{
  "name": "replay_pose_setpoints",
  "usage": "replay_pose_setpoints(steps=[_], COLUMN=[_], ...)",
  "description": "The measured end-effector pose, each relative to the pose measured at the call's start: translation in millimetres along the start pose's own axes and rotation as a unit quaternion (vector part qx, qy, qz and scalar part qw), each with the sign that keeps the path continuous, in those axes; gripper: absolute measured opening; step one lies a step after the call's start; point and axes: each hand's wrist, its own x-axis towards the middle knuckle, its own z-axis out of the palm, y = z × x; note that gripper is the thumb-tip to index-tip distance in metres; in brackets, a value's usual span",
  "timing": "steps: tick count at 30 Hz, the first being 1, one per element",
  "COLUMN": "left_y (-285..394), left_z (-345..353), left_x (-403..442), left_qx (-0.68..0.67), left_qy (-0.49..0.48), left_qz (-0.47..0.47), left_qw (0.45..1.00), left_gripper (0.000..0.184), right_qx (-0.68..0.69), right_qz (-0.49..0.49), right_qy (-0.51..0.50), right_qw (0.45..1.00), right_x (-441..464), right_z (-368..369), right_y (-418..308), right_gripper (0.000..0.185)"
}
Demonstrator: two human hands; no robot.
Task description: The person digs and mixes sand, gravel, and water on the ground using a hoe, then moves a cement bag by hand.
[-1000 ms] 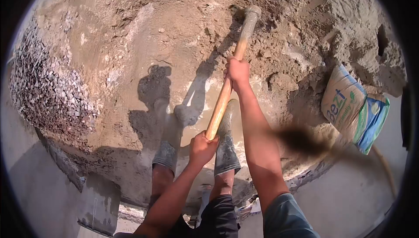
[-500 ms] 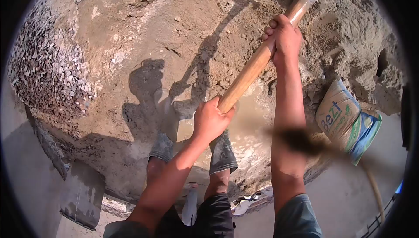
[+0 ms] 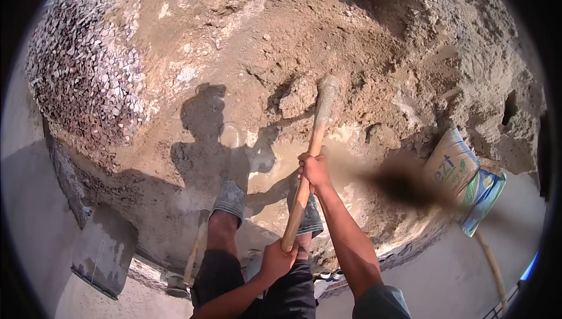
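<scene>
My left hand [image 3: 278,261] is closed around the butt end of a wooden hoe handle [image 3: 304,193], close to my knees. Further up the shaft, my right hand [image 3: 316,170] grips it too. The hoe's far end is caked with wet grey mix and rests at the heap of damp sand and mortar [image 3: 374,99]; its blade is hidden or too muddy to make out. Beside that end sits a wet clump [image 3: 298,98]. Cloudy water lies around my feet and below the handle.
Crushed stone [image 3: 88,67] is piled at left. A flat grey metal sheet or pan [image 3: 105,251] lies at lower left. On the right stands a printed cement-type bag [image 3: 462,175], with a wooden pole [image 3: 492,263] below it. A dark blur crosses the view near the bag.
Both hands have brought the hoe down and toward me, from the upper right to the centre. Its far end now meets the wet heap. Both grips stay closed.
</scene>
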Motion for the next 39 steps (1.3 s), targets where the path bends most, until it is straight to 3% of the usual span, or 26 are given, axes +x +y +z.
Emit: replay_pose_setpoints(steps=[3, 4, 9, 11, 13, 14, 15, 17, 19, 21, 23, 25, 28, 29, 31, 33, 34, 35, 38, 39], left_y=[5.3, 12.9, 130.6, 134.7, 113.5, 72.2, 45.7, 39.2, 27.3, 4.9, -15.0, -32.9, -41.6, -38.1, -44.7, -54.0, -52.6, -40.6, 20.2, 42.7], left_z=[2.6, -1.7, -66.1, -84.0, -87.9, -74.5, -79.0, -55.0, -45.3, -22.2, -8.4, -10.9, 25.0, 28.8, 39.5, 42.7, 37.9, 17.5, -77.5, -111.5], left_x=[14.4, 29.7, 190.1, 201.5, 177.5, 175.8, 165.5, 120.0, 83.9, 55.1, 47.7, 32.7, -4.4, -20.5, -36.9, -16.8, -4.2, 26.4, 120.5, 144.0], left_qx=[0.020, 0.033, 0.090, 0.068, 0.002, -0.110, -0.045, -0.186, -0.240, -0.221, -0.181, -0.117, -0.113, -0.118, -0.094, -0.114, -0.122, -0.066, 0.013, 0.015], left_qy=[-0.006, -0.003, 0.075, 0.082, 0.063, 0.052, 0.088, 0.044, 0.025, 0.012, 0.020, 0.043, 0.063, 0.054, -0.001, -0.015, -0.021, 0.018, 0.104, 0.104], left_qz=[0.041, 0.050, 0.138, 0.120, 0.061, 0.003, 0.075, -0.004, -0.097, -0.142, -0.142, -0.110, -0.014, -0.027, -0.049, 0.002, 0.028, 0.119, 0.192, 0.158], left_qw=[0.999, 0.998, 0.983, 0.987, 0.996, 0.993, 0.992, 0.982, 0.966, 0.965, 0.973, 0.986, 0.991, 0.991, 0.994, 0.993, 0.992, 0.991, 0.976, 0.982], left_gripper=[0.027, 0.027, 0.027, 0.028, 0.029, 0.015, 0.012, 0.016, 0.018, 0.019, 0.022, 0.022, 0.024, 0.024, 0.026, 0.028, 0.028, 0.031, 0.033, 0.030], right_qx=[0.020, 0.095, 0.112, 0.100, -0.009, -0.101, -0.139, -0.210, -0.319, -0.349, -0.383, -0.225, -0.133, -0.117, -0.098, -0.035, 0.027, 0.004, 0.075, 0.106], right_qz=[-0.022, -0.050, -0.266, -0.247, -0.134, -0.131, -0.153, -0.116, -0.088, -0.094, -0.161, -0.092, -0.018, -0.001, -0.036, -0.067, -0.098, -0.141, -0.291, -0.314], right_qy=[0.029, 0.042, 0.085, 0.037, 0.009, 0.076, 0.092, 0.090, 0.081, 0.052, 0.091, 0.067, -0.021, -0.029, 0.002, 0.028, -0.009, 0.029, 0.040, 0.031], right_qw=[0.999, 0.993, 0.954, 0.963, 0.991, 0.983, 0.974, 0.967, 0.940, 0.931, 0.905, 0.968, 0.991, 0.993, 0.994, 0.997, 0.995, 0.990, 0.953, 0.943], right_x=[-37.1, -37.7, 40.9, 89.2, 116.9, 112.6, 89.6, 91.8, 70.0, 68.6, 77.5, 31.3, 13.9, -7.0, -49.4, -60.1, -61.4, -76.2, -57.4, -45.9], right_z=[-12.9, -11.3, 28.4, 54.5, 94.3, 109.0, 125.3, 117.0, 126.1, 109.6, 91.2, 93.0, 29.6, 21.0, 4.0, -13.2, -13.5, 9.1, 73.4, 98.9], right_y=[-43.8, -71.3, -232.5, -256.4, -207.4, -180.2, -165.7, -121.4, -93.3, -45.1, 9.2, 10.5, 39.9, 38.7, 26.8, 6.4, -20.3, -64.6, -152.4, -172.9], right_gripper=[0.014, 0.013, 0.009, 0.008, 0.015, 0.023, 0.028, 0.030, 0.032, 0.037, 0.022, 0.015, 0.010, 0.010, 0.013, 0.015, 0.014, 0.011, 0.005, 0.005])
